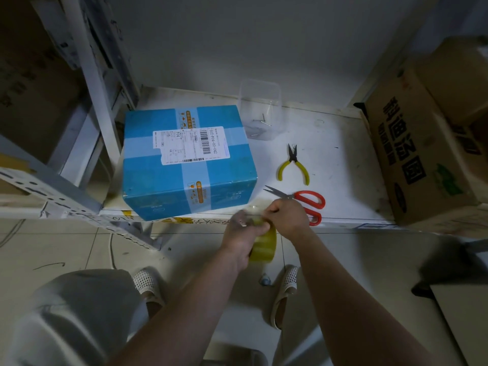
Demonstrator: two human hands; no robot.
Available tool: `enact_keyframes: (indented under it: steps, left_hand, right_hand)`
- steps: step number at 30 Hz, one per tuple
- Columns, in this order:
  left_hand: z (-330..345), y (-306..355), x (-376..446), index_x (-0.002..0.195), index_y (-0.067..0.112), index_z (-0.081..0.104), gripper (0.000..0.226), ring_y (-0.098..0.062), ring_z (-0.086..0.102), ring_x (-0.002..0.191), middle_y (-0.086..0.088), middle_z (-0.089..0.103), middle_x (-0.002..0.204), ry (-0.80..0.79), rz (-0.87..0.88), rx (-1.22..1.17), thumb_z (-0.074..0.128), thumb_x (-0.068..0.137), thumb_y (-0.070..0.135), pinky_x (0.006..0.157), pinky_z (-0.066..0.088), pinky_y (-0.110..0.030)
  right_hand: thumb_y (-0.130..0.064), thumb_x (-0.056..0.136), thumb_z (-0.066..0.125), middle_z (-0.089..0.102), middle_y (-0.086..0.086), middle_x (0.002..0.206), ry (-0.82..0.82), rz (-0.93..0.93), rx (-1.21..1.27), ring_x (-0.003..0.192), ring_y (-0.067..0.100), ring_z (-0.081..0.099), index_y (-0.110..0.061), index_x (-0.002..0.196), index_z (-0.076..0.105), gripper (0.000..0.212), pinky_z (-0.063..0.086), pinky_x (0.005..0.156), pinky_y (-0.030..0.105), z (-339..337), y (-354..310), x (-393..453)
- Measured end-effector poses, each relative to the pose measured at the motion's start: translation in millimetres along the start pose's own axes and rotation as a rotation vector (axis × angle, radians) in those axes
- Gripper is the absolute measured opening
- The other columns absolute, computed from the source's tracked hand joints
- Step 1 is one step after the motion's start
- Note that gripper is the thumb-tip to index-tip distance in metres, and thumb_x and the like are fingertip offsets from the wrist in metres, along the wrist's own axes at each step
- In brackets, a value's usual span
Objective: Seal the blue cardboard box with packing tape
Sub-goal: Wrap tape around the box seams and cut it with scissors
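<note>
The blue cardboard box (187, 165) sits on the low white shelf (340, 157), its flaps down, with pale tape strips crossing the top and a white shipping label on it. A yellowish roll of packing tape (264, 247) is in front of the shelf edge, above the floor. My left hand (241, 233) grips the roll from the left. My right hand (286, 216) pinches at the top of the roll, where the tape end lies. Both hands are a little to the right of the box's front corner, apart from it.
Red-handled scissors (307, 204) lie on the shelf just behind my right hand. Yellow-handled pliers (293, 165) lie farther back. A clear plastic tub (260, 109) holding nails stands behind the box. A large brown carton (420, 146) stands at the right. Metal racking (87, 107) is at the left.
</note>
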State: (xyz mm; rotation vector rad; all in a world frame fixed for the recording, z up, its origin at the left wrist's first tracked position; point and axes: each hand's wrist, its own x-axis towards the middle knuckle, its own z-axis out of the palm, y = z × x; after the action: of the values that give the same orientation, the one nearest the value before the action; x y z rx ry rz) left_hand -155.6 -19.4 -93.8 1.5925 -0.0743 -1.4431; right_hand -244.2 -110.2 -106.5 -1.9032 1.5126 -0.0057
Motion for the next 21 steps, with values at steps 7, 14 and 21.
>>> enact_keyframes:
  steps: [7, 14, 21]
  left_hand:
    - [-3, -7, 15, 0.074, 0.021, 0.051, 0.022, -0.029, 0.06, 0.092, -0.004, 0.061, 0.084, 0.162, 0.076, 0.252, 0.072, 0.075, 0.013, 0.086, 0.053, -0.045]
    - [4, -16, 31, 0.083, 0.017, 0.06, 0.009, -0.024, 0.059, 0.089, -0.002, 0.063, 0.089, 0.259, 0.135, 0.478, 0.065, 0.077, 0.018, 0.07, 0.044, -0.028]
    - [-2, -24, 36, 0.094, 0.016, 0.063, 0.018, -0.019, 0.06, 0.087, 0.0, 0.066, 0.091, 0.248, 0.164, 0.529, 0.068, 0.077, 0.02, 0.068, 0.043, -0.024]
  right_hand:
    - [-0.041, 0.091, 0.055, 0.065, -0.002, 0.084, 0.147, 0.071, -0.399, 0.076, 0.014, 0.061, -0.02, 0.101, 0.065, 0.025, 0.048, 0.062, 0.022, 14, -15, 2]
    - [-0.033, 0.092, 0.053, 0.058, 0.003, 0.096, 0.133, 0.125, -0.486, 0.077, 0.015, 0.056, -0.015, 0.11, 0.058, 0.025, 0.045, 0.063, 0.025, 13, -28, 6]
    - [-0.037, 0.077, 0.072, 0.044, 0.006, 0.123, 0.223, 0.114, -0.405, 0.092, 0.021, 0.06, -0.02, 0.127, 0.033, 0.065, 0.045, 0.06, 0.026, -2, -26, 2]
